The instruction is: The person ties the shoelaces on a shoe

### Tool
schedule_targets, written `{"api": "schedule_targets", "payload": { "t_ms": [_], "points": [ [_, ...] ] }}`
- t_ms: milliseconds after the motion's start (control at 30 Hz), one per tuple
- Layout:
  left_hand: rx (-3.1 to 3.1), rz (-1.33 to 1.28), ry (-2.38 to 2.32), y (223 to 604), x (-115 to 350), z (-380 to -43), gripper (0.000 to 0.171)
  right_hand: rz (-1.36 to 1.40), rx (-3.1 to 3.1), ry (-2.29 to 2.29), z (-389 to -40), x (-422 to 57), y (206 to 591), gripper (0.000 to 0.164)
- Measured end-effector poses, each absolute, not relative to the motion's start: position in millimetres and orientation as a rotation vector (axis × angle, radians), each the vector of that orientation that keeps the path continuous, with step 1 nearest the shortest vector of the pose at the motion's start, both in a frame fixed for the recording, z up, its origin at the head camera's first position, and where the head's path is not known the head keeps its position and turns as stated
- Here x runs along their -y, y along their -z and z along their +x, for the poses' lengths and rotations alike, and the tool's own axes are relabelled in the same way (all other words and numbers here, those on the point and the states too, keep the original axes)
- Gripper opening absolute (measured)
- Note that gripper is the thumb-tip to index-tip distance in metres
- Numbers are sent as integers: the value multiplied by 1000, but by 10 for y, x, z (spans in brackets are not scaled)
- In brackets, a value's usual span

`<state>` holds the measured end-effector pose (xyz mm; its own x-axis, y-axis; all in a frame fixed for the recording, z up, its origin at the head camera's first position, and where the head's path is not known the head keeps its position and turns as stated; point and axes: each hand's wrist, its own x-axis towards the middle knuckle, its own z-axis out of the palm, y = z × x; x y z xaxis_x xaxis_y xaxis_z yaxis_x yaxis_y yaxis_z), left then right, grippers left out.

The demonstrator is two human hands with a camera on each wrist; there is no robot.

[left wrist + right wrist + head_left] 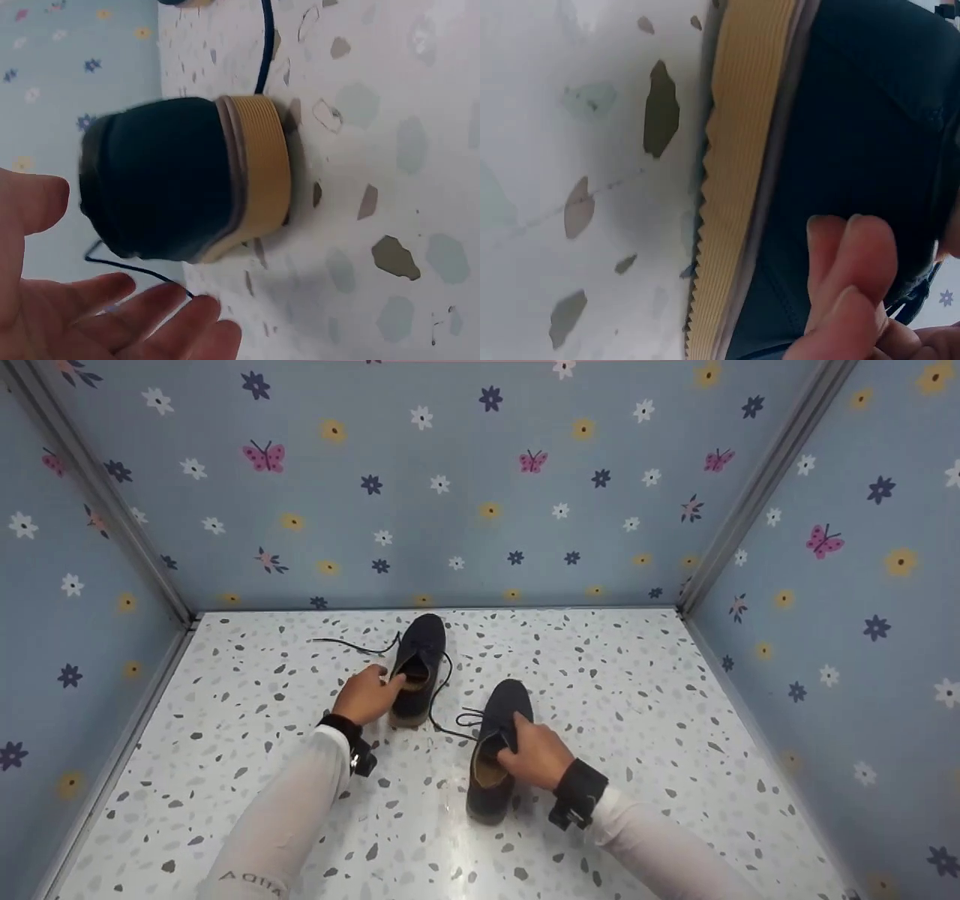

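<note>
Two dark navy lace-up shoes stand upright on the floor, toes pointing away. My right hand (538,754) pinches the side of the nearer, right-hand shoe (508,701), thumb in its opening. In the right wrist view, my bent fingers (855,262) lie against that shoe's outer side, above its ribbed tan sole (742,135). Beside the farther, left-hand shoe (424,634) is my left hand (367,695). The left wrist view has its thumb and fingers spread apart, with the heel (165,176) just beyond them. A loose lace (349,643) trails left from this shoe.
Another lace end (445,682) curves across the floor between the shoes. White speckled flooring (622,682) runs up to a blue flowered panel (450,450) at the back. Similar panels stand at left and right, joined by grey metal corner posts (772,472).
</note>
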<state>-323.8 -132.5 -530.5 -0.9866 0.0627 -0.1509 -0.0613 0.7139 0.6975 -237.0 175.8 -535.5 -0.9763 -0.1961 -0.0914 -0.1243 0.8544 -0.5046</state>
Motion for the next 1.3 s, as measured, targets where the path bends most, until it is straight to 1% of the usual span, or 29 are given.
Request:
{"api": "schedule_targets", "payload": {
  "t_ms": [133, 333, 400, 600, 867, 1133, 1300],
  "points": [
    [-2705, -45, -1126, 5339, 1338, -3307, 51, -199, -2832, 833, -2365, -1815, 5284, 76],
    [-2693, -102, -1153, 5359, 1332, -3369, 45, -252, -2915, 743, -2431, -1978, 5186, 60],
    [-2697, -114, -1155, 5367, 1327, -3380, 43, -265, -2949, 722, -2462, -2062, 5159, 58],
    [-2697, -133, -1178, 5391, 1327, -3391, 40, -227, -3007, 746, -2623, -2364, 5056, 56],
    [-2712, -97, -1157, 5403, 1335, -3394, 41, -169, -3040, 748, -2985, -2832, 4971, 51],
    [-2708, -120, -1163, 5403, 1337, -3392, 41, -141, -3041, 599, -3359, -3141, 5043, 49],
    [-2711, -129, -1184, 5402, 1315, -3378, 40, -101, -3015, 579, -3490, -3205, 5144, 48]
  ]
}}
